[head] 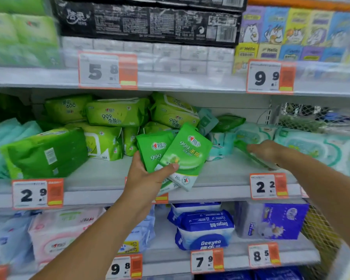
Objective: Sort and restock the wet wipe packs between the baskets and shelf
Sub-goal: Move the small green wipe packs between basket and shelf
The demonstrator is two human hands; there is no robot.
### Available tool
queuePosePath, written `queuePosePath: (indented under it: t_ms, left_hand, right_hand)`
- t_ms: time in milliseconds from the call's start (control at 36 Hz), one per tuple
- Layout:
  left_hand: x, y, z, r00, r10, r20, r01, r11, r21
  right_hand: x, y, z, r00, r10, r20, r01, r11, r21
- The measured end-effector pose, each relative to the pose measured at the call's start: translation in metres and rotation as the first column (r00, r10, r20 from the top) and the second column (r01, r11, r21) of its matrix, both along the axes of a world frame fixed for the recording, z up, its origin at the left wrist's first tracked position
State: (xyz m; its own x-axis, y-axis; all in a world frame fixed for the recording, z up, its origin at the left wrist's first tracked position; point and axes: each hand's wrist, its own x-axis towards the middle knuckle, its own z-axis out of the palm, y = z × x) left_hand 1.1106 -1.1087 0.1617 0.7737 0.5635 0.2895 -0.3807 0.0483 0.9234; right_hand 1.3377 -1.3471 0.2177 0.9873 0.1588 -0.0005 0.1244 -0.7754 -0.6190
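The right hand (266,151) is motion-blurred; its grip on the thin green pack (251,153) cannot be determined. The left palm is hidden behind two small packs (176,156). Tag (160,198) is largely covered.

Left hand (150,174) around two small green packs (177,156), right hand (265,151) seemingly on another pack (251,153), blurred

Two bare forearms (101,225) — no sleeves, unadorned

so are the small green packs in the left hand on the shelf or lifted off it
Lifted: the left hand grips the two small green packs above the shelf.
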Motion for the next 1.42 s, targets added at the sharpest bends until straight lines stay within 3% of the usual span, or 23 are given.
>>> queuePosePath:
  t_ms: [28, 56, 111, 139, 194, 306, 389, 500, 583, 667, 861, 1028, 1139, 1222, 1278, 1361, 1417]
  left_hand:
    - [-0.002, 0.001, 0.000, 1.000, 0.016, 0.005, -0.016, 0.999, -0.028]
    - [-0.003, 0.003, 0.001, 0.999, 0.035, 0.014, -0.034, 0.997, -0.064]
    - [-0.009, 0.008, 0.003, 0.996, 0.082, 0.034, -0.077, 0.987, -0.143]
    - [-0.012, 0.009, 0.005, 0.994, 0.097, 0.044, -0.088, 0.980, -0.181]
    - [-0.020, 0.012, 0.009, 0.993, 0.104, 0.058, -0.087, 0.966, -0.244]
    - [-0.039, 0.016, 0.011, 0.993, 0.102, 0.063, -0.078, 0.947, -0.311]
    - [-0.057, 0.016, 0.009, 0.994, 0.095, 0.044, -0.074, 0.937, -0.342]
    - [-0.084, 0.024, 0.004, 0.996, 0.088, 0.006, -0.082, 0.944, -0.319]
    - [-0.102, 0.035, 0.000, 0.996, 0.086, -0.021, -0.088, 0.956, -0.280]
    - [-0.119, 0.043, -0.005, 0.996, 0.088, -0.032, -0.094, 0.967, -0.239]
    - [-0.143, 0.049, -0.016, 0.995, 0.095, -0.026, -0.098, 0.980, -0.173]
    - [-0.167, 0.047, -0.029, 0.997, 0.025, -0.079, -0.035, 0.992, -0.124]
    - [-0.194, 0.059, -0.029, 0.971, -0.041, -0.236, -0.003, 0.983, -0.183]
    - [-0.218, 0.088, -0.042, 0.883, -0.044, -0.467, -0.075, 0.969, -0.234]
    - [-0.237, 0.110, -0.056, 0.775, -0.016, -0.632, -0.080, 0.989, -0.124]
    - [-0.265, 0.124, -0.074, 0.514, 0.029, -0.857, 0.137, 0.984, 0.115]
    - [-0.275, 0.125, -0.082, 0.340, 0.050, -0.939, 0.258, 0.955, 0.144]
  right_hand:
    - [-0.015, 0.000, 0.007, 0.989, 0.067, -0.133, -0.029, 0.962, 0.270]
    - [-0.033, 0.000, 0.012, 0.946, 0.195, -0.259, -0.025, 0.840, 0.542]
    - [-0.072, 0.004, 0.021, 0.791, 0.524, -0.316, 0.023, 0.492, 0.870]
    - [-0.091, 0.007, 0.022, 0.707, 0.652, -0.276, 0.036, 0.356, 0.934]
    - [-0.126, 0.018, 0.016, 0.583, 0.793, -0.175, 0.038, 0.189, 0.981]
    - [-0.175, 0.040, -0.011, 0.467, 0.884, -0.035, 0.009, 0.035, 0.999]
    - [-0.197, 0.049, -0.025, 0.463, 0.885, -0.055, -0.004, 0.064, 0.998]
    - [-0.209, 0.052, -0.028, 0.561, 0.798, -0.223, -0.008, 0.274, 0.962]
    - [-0.216, 0.057, -0.029, 0.579, 0.787, -0.213, -0.125, 0.344, 0.931]
    - [-0.221, 0.071, -0.034, 0.597, 0.787, -0.153, -0.183, 0.320, 0.929]
    - [-0.245, 0.120, -0.056, 0.666, 0.712, -0.224, 0.098, 0.215, 0.972]
    - [-0.270, 0.147, -0.072, 0.628, 0.721, -0.293, 0.144, 0.262, 0.954]
    - [-0.276, 0.154, -0.089, 0.619, 0.708, -0.339, 0.131, 0.332, 0.934]
    - [-0.280, 0.152, -0.104, 0.567, 0.725, -0.390, 0.100, 0.409, 0.907]
    - [-0.285, 0.152, -0.115, 0.508, 0.742, -0.436, 0.058, 0.476, 0.878]
    - [-0.298, 0.154, -0.135, 0.432, 0.740, -0.515, -0.003, 0.572, 0.820]
    - [-0.309, 0.159, -0.147, 0.390, 0.738, -0.551, -0.048, 0.614, 0.788]
